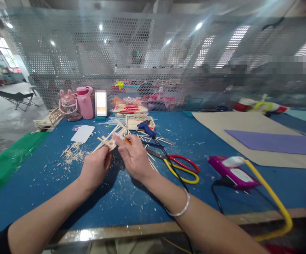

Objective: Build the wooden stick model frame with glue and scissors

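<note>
My left hand (96, 167) is closed on a small frame of wooden sticks (106, 141), lifted over the table. My right hand (135, 155) is closed around a slim orange-handled tool (128, 141), whose working end I cannot make out. The fingertips of this hand reach to the stick frame. Just behind both hands lie loose wooden sticks (121, 125) and a blue glue gun (147, 128) with a dark cord. Scissors (182, 167) with red and yellow handles lie to the right of my right hand.
Wood scraps (73, 153) and a white card (83, 134) lie on the blue tabletop (44, 187). Pink bottles (85, 102) stand at the back left. A purple power strip (234, 173) with a yellow cable (272, 197) and a purple sheet (275, 141) lie right.
</note>
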A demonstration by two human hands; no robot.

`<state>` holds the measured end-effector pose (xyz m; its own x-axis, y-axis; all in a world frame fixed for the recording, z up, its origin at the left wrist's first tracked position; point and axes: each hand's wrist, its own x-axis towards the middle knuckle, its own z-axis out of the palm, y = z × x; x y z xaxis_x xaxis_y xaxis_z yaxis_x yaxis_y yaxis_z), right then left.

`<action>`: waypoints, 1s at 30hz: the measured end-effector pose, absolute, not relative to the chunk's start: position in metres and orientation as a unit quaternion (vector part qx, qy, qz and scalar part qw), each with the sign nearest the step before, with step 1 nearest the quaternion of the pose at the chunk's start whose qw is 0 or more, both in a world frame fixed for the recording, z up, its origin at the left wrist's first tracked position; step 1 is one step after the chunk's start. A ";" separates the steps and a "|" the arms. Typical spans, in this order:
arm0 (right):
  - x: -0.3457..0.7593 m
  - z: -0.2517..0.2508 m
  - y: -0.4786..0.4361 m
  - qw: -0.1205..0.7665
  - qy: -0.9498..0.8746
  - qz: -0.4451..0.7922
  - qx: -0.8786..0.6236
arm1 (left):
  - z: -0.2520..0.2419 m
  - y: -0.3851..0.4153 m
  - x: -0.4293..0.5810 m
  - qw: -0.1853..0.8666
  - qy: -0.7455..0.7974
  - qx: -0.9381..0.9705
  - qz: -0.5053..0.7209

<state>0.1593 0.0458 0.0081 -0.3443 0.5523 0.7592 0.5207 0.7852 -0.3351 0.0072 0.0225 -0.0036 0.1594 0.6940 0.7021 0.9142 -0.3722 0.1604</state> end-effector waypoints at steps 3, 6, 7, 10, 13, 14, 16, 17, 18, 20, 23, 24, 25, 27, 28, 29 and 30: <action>0.159 0.008 0.045 0.479 -0.810 0.036 -0.337 | -0.004 0.022 0.008 0.153 -0.538 -0.750 -0.352; 0.158 0.006 0.045 0.471 -0.825 0.038 -0.309 | -0.004 0.021 0.008 0.139 -0.548 -0.753 -0.336; 0.158 0.006 0.045 0.474 -0.821 0.040 -0.316 | -0.005 0.021 0.009 0.138 -0.552 -0.752 -0.333; 0.157 0.004 0.045 0.491 -0.796 0.042 -0.351 | -0.005 0.021 0.009 0.150 -0.549 -0.751 -0.334; 0.157 0.002 0.044 0.487 -0.808 0.031 -0.330 | -0.006 0.022 0.008 0.155 -0.541 -0.754 -0.339; 0.157 0.002 0.044 0.485 -0.810 0.028 -0.330 | -0.007 0.022 0.008 0.157 -0.541 -0.753 -0.340; 0.158 0.001 0.044 0.486 -0.800 0.028 -0.351 | -0.007 0.023 0.007 0.161 -0.545 -0.748 -0.342; 0.158 0.001 0.044 0.490 -0.793 0.028 -0.362 | -0.007 0.023 0.007 0.161 -0.547 -0.746 -0.343; 0.158 0.001 0.044 0.491 -0.792 0.026 -0.362 | -0.007 0.023 0.007 0.158 -0.550 -0.745 -0.343; 0.158 0.001 0.044 0.483 -0.810 0.012 -0.333 | -0.007 0.023 0.007 0.146 -0.555 -0.746 -0.337; 0.160 0.002 0.046 0.475 -0.819 -0.004 -0.321 | -0.006 0.024 0.006 0.136 -0.563 -0.746 -0.328; 0.160 0.001 0.047 0.479 -0.811 -0.003 -0.336 | -0.005 0.024 0.006 0.136 -0.564 -0.745 -0.329; 0.161 0.001 0.047 0.483 -0.803 -0.003 -0.350 | -0.005 0.024 0.006 0.138 -0.564 -0.744 -0.330; 0.162 0.000 0.047 0.482 -0.803 -0.008 -0.349 | -0.004 0.024 0.006 0.133 -0.563 -0.745 -0.333; 0.161 0.000 0.046 0.477 -0.812 -0.015 -0.335 | -0.004 0.024 0.006 0.128 -0.561 -0.746 -0.334; 0.161 -0.001 0.045 0.472 -0.820 -0.020 -0.323 | -0.003 0.024 0.006 0.123 -0.561 -0.747 -0.335; 0.160 -0.001 0.044 0.471 -0.823 -0.022 -0.317 | -0.003 0.024 0.006 0.119 -0.564 -0.745 -0.337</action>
